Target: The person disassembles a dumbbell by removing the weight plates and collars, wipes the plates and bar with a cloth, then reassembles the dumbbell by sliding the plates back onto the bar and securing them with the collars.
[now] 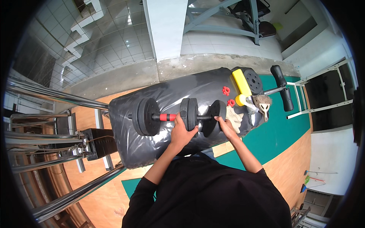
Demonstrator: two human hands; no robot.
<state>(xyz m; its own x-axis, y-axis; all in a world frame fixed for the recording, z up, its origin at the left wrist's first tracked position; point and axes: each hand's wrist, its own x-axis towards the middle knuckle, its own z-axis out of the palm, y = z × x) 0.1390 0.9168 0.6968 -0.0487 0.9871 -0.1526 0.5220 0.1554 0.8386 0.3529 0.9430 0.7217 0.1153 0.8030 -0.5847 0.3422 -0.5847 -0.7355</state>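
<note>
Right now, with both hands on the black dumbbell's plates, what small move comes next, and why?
Probably slide the loose black round plate under the right hand inward along the threaded bar. A stretch of bar shows between it and the plates the left hand steadies, and two red collar nuts lie unused on the black plastic-wrapped bench.

Black dumbbell plates point(148, 116), red grip point(167, 117), glossy black bag point(171, 93), yellow handle point(242, 82).

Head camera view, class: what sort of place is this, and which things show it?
Most likely a gym or weights room. Both hands work on a black dumbbell lying on a black wrapped punch bag; chrome machine rails stand at the left, and a metal exercise frame beyond.
</note>
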